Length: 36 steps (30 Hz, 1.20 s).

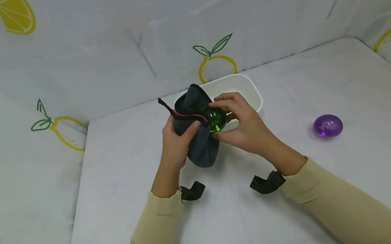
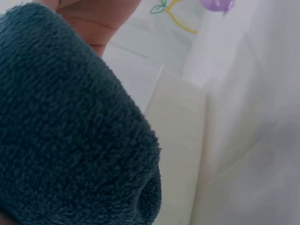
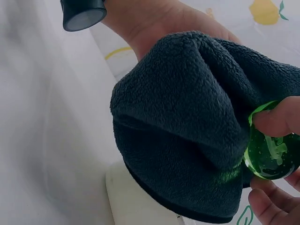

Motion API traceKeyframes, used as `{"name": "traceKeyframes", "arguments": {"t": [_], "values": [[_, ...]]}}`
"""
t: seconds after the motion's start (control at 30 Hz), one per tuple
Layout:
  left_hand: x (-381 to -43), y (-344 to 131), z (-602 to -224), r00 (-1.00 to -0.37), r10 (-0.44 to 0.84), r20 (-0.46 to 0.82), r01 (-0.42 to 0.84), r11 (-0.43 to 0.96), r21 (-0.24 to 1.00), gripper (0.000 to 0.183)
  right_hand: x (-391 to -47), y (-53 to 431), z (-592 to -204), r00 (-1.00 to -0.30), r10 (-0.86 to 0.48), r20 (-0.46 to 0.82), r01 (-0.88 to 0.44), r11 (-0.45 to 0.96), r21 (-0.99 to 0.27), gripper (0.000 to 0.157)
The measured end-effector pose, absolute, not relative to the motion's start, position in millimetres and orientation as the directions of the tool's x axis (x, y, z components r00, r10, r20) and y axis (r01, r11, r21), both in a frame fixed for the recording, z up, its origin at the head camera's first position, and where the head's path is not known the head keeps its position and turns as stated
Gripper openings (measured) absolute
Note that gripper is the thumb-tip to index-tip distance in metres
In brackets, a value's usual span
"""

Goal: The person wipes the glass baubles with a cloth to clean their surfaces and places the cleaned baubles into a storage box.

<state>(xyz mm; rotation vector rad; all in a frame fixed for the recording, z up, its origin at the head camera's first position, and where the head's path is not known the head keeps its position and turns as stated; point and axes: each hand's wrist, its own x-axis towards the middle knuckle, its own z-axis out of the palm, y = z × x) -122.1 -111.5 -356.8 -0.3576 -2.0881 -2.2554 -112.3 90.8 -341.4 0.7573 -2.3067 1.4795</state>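
My left hand [image 1: 177, 144] grips a dark blue-grey fuzzy cloth [image 1: 204, 152] with black edging and a pink-red strip. In my right hand [image 1: 243, 125] a clear green ball [image 1: 217, 118] is pinched between thumb and fingers, against the cloth. The right wrist view shows the thumb on top of the green ball [image 3: 274, 147], with the folded cloth [image 3: 178, 103] touching its side. Cloth [image 2: 70, 122] fills much of the left wrist view and hides most of the left fingers.
A white plastic tub [image 1: 251, 87] stands behind the hands, partly hidden by the cloth. On the white-covered table [image 1: 362, 181] a clear purple rounded object [image 1: 328, 125] lies at the right. A lemon-print sheet [image 1: 101, 60] rises along the back and sides.
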Motion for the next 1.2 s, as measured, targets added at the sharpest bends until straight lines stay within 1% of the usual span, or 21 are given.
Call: {"name": "traceKeyframes", "arguments": {"t": [0.17, 0.27, 0.43, 0.6, 0.67, 0.73, 0.8, 0.87, 1.03, 1.2], "values": [[-120.6, -110.3, -358.3, -0.969, 0.167, 0.184, 0.178, -0.05, 0.983, 0.088, -113.4, 87.7, -343.2, -0.805, -0.261, 0.533, -0.593, 0.32, -0.739, 0.071], [-119.4, -109.5, -358.6, -0.967, 0.189, 0.17, 0.166, -0.035, 0.985, 0.094, -114.0, 86.6, -345.2, -0.804, -0.237, 0.545, -0.594, 0.274, -0.757, 0.074], [-119.2, -108.8, -358.8, -0.964, 0.195, 0.182, 0.185, -0.004, 0.983, 0.093, -114.8, 85.9, -348.6, -0.817, -0.19, 0.544, -0.574, 0.198, -0.794, 0.069], [-120.1, -110.2, -358.3, -0.958, 0.177, 0.225, 0.23, 0.008, 0.973, 0.088, -114.3, 85.9, -349.1, -0.86, -0.166, 0.482, -0.505, 0.143, -0.851, 0.059], [-119.6, -110.8, -357.7, -0.958, 0.171, 0.232, 0.235, -0.004, 0.972, 0.08, -113.7, 86.3, -349.5, -0.878, -0.165, 0.45, -0.471, 0.129, -0.873, 0.053], [-119.1, -111.4, -357.1, -0.959, 0.161, 0.235, 0.236, -0.011, 0.972, 0.068, -113.2, 86.8, -349.5, -0.891, -0.168, 0.423, -0.444, 0.121, -0.888, 0.048], [-118.9, -111.6, -356.5, -0.96, 0.15, 0.236, 0.238, -0.001, 0.971, 0.06, -113.4, 87.2, -348.9, -0.899, -0.168, 0.405, -0.425, 0.104, -0.899, 0.045], [-119.1, -111.4, -356.2, -0.961, 0.142, 0.239, 0.244, 0.02, 0.969, 0.062, -114.3, 87.4, -348.3, -0.906, -0.161, 0.392, -0.41, 0.093, -0.908, 0.043], [-120.9, -109.8, -357.1, -0.956, 0.154, 0.248, 0.262, 0.073, 0.962, 0.074, -116.7, 88.0, -347.6, -0.928, -0.134, 0.348, -0.361, 0.08, -0.929, 0.042], [-121.5, -108.2, -358.5, -0.951, 0.171, 0.259, 0.282, 0.125, 0.951, 0.078, -117.8, 89.4, -347.6, -0.948, -0.131, 0.289, -0.297, 0.053, -0.953, 0.042]]}}
